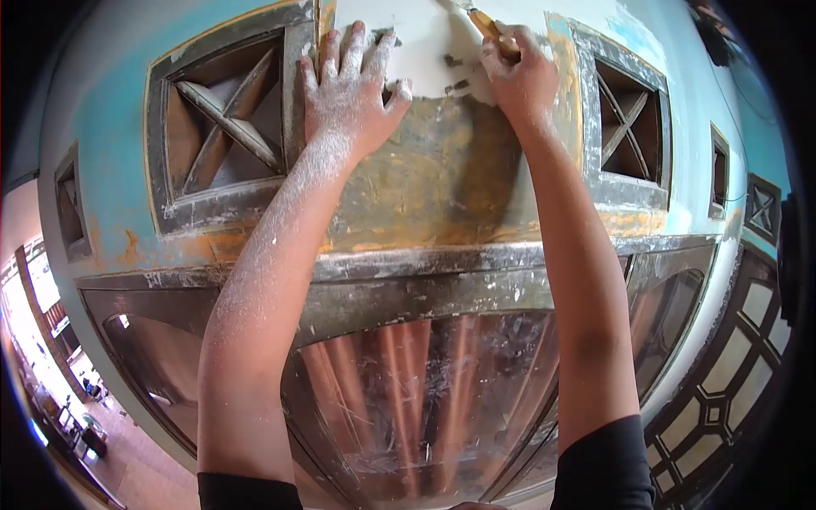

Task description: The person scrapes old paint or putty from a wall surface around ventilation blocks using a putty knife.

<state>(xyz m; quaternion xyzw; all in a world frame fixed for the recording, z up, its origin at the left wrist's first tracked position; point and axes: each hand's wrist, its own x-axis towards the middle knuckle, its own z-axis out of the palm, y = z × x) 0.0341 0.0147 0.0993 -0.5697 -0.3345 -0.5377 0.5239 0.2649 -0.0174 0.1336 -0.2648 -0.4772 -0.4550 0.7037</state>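
Note:
White dust covers my left hand [347, 89], which lies with spread fingers against the wall, just right of the left vent's frame. My right hand [523, 75] is closed round the wooden handle of a scraper [486, 25], whose metal blade points up and left at the top edge. Behind the blade is a white patch [425, 64] of wall with a ragged lower edge and a few dark spots. Below it the wall is bare, brown and grey [425, 178].
Wooden vents with crossed bars, the left one [161, 204] and the right one [633, 191], flank the patch. Under them runs a worn wooden ledge [425, 262] above glass panes with a reddish curtain [408, 382]. A patterned door [731, 374] stands at the right.

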